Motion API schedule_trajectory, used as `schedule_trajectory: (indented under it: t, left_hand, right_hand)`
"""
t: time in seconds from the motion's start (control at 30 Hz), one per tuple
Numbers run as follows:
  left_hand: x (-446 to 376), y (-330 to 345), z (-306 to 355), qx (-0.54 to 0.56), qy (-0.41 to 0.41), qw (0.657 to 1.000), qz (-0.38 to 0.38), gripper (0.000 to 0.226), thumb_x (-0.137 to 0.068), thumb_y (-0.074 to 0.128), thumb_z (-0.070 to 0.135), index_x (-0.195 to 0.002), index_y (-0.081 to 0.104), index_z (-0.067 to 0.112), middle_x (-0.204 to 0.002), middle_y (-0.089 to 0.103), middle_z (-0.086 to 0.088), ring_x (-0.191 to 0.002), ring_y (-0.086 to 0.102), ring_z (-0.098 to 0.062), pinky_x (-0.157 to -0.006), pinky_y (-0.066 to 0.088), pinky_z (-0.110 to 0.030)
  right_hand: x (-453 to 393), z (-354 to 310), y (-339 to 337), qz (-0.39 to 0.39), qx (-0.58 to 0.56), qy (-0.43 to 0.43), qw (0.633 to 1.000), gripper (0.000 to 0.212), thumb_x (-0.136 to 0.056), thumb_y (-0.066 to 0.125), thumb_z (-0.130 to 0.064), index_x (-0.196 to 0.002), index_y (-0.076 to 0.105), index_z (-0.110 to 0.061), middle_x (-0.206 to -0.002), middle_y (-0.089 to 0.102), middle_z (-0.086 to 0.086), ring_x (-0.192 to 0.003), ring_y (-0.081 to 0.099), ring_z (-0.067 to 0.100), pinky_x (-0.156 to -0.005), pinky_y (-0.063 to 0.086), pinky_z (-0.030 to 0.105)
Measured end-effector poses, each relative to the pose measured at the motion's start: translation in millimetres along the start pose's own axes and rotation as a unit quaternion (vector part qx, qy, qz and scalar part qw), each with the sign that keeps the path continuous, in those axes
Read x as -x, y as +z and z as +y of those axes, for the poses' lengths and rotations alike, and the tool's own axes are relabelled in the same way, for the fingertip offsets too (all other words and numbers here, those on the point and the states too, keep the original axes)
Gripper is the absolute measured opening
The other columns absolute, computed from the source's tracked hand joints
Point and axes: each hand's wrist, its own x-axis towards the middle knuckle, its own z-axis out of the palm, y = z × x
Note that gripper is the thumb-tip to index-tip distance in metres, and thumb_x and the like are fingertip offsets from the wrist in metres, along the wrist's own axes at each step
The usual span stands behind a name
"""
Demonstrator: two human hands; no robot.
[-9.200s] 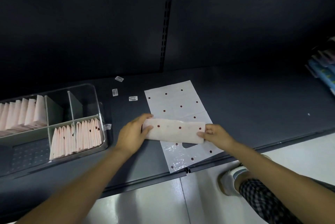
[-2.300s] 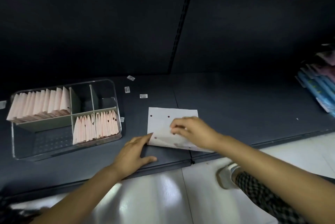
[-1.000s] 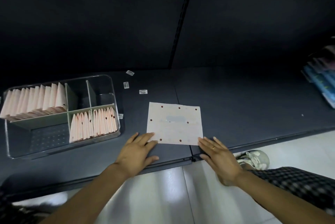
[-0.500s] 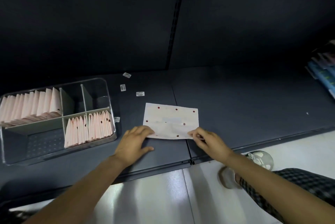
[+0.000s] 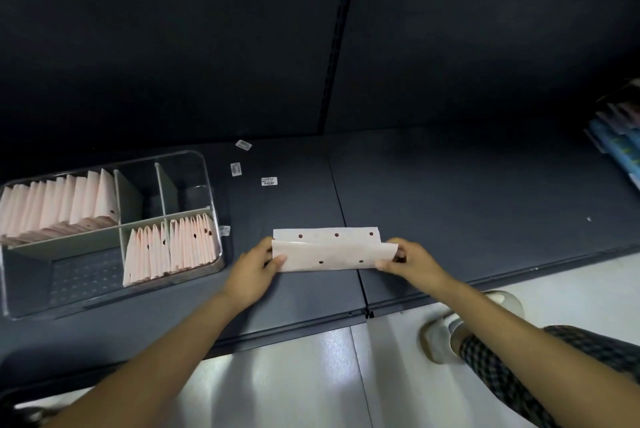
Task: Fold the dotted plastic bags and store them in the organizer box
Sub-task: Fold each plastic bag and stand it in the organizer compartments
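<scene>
Head view: we see the dotted plastic bag (image 5: 325,251) near the front edge of the dark shelf (image 5: 450,205), now doubled over. Half a second ago it lay flat as a wider rectangle; its near flap has since been lifted and brought back over the far part. Left hand (image 5: 251,271) pinches the bag's left end, right hand (image 5: 412,263) pinches the right end. Organizer box (image 5: 207,185) sits at the shelf's left, folded bags (image 5: 173,251) standing in its compartments. Three small labels (image 5: 269,181) lie behind.
</scene>
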Motion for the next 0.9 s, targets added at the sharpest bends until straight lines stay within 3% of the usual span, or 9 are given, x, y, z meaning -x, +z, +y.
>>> schedule_trajectory:
  t: [0.1, 0.23, 0.37, 0.47, 0.53, 0.57, 0.73, 0.8, 0.9]
  left_hand:
    - [-6, 5, 2, -0.001, -0.036, 0.999, 0.024, 0.021, -0.096, 0.050, 0.016, -0.114, 0.052, 0.004, -0.108, 0.068, -0.011, -0.104, 0.062, -0.029, -0.089, 0.046, -0.037]
    - [-11, 11, 8, -0.014, -0.065, 0.995, 0.074, 0.027, -0.096, 0.052, 0.018, -0.118, 0.045, 0.006, -0.108, 0.066, -0.012, -0.106, 0.059, -0.033, -0.087, 0.047, -0.040]
    - [-2, 26, 23, -0.112, 0.043, 0.965, 0.232, 0.052, -0.088, 0.062, 0.016, -0.135, 0.040, 0.007, -0.128, 0.051, -0.012, -0.117, 0.046, -0.032, -0.098, 0.038, -0.041]
    - [5, 47, 30, -0.221, 0.160, 0.955, 0.115, 0.064, -0.092, 0.056, 0.029, -0.146, 0.028, 0.010, -0.153, 0.028, -0.009, -0.142, 0.021, -0.027, -0.117, 0.011, -0.035]
    - [1, 61, 28, -0.312, 0.175, 0.933, 0.024, 0.073, -0.097, 0.037, 0.047, -0.150, -0.002, 0.016, -0.159, -0.007, 0.000, -0.144, -0.015, -0.016, -0.115, -0.015, -0.030]
    - [-2, 65, 26, -0.347, 0.172, 0.922, 0.003, 0.076, -0.097, 0.028, 0.053, -0.147, -0.015, 0.016, -0.155, -0.020, 0.002, -0.139, -0.026, -0.013, -0.113, -0.020, -0.030]
    - [-14, 70, 17, -0.423, 0.122, 0.896, -0.053, 0.083, -0.090, 0.010, 0.067, -0.136, -0.031, 0.012, -0.144, -0.036, -0.002, -0.133, -0.035, -0.015, -0.112, -0.022, -0.036]
    - [-13, 70, 11, -0.448, 0.117, 0.884, -0.065, 0.084, -0.089, 0.008, 0.069, -0.135, -0.033, 0.012, -0.145, -0.037, -0.003, -0.134, -0.035, -0.017, -0.112, -0.023, -0.039]
    - [-14, 71, 8, -0.450, 0.116, 0.883, -0.068, 0.085, -0.088, 0.007, 0.070, -0.134, -0.035, 0.012, -0.144, -0.039, -0.004, -0.134, -0.036, -0.019, -0.111, -0.024, -0.040]
  right_hand:
    - [-9, 3, 9, 0.066, -0.008, 0.019, 0.998, 0.020, -0.083, 0.068, -0.003, -0.102, 0.060, 0.002, -0.098, 0.067, 0.015, -0.085, 0.058, 0.018, -0.078, 0.045, 0.023]
    - [-23, 6, 18, 0.120, 0.041, 0.070, 0.989, 0.012, -0.087, 0.066, -0.015, -0.081, 0.059, -0.006, -0.081, 0.062, 0.009, -0.078, 0.055, 0.020, -0.073, 0.040, 0.026]
    - [-29, 10, 23, 0.144, 0.057, 0.094, 0.984, 0.016, -0.085, 0.067, -0.013, -0.093, 0.063, 0.000, -0.093, 0.067, 0.014, -0.083, 0.058, 0.021, -0.076, 0.043, 0.028]
    - [-29, 12, 24, 0.146, 0.067, 0.092, 0.983, 0.013, -0.085, 0.067, -0.014, -0.093, 0.063, -0.004, -0.096, 0.068, 0.013, -0.085, 0.060, 0.021, -0.076, 0.044, 0.026]
    - [-28, 13, 25, 0.147, 0.072, 0.088, 0.983, 0.011, -0.085, 0.067, -0.014, -0.093, 0.062, -0.007, -0.097, 0.069, 0.012, -0.086, 0.061, 0.021, -0.075, 0.044, 0.025]
    - [-28, 13, 25, 0.149, 0.075, 0.087, 0.982, 0.011, -0.086, 0.067, -0.015, -0.093, 0.062, -0.008, -0.098, 0.069, 0.012, -0.086, 0.061, 0.021, -0.075, 0.043, 0.024]
    - [-28, 9, 26, 0.152, 0.066, 0.111, 0.980, 0.024, -0.085, 0.068, -0.013, -0.105, 0.058, -0.004, -0.103, 0.067, 0.014, -0.097, 0.062, 0.028, -0.082, 0.047, 0.031]
    - [-26, 4, 31, 0.191, 0.149, 0.101, 0.965, 0.028, -0.085, 0.066, -0.016, -0.109, 0.057, -0.005, -0.111, 0.063, 0.010, -0.105, 0.058, 0.030, -0.087, 0.042, 0.030]
    - [-20, -11, 53, 0.258, 0.266, -0.057, 0.927, 0.041, -0.091, 0.057, -0.019, -0.129, 0.049, -0.008, -0.132, 0.051, 0.009, -0.121, 0.045, 0.029, -0.102, 0.034, 0.033]
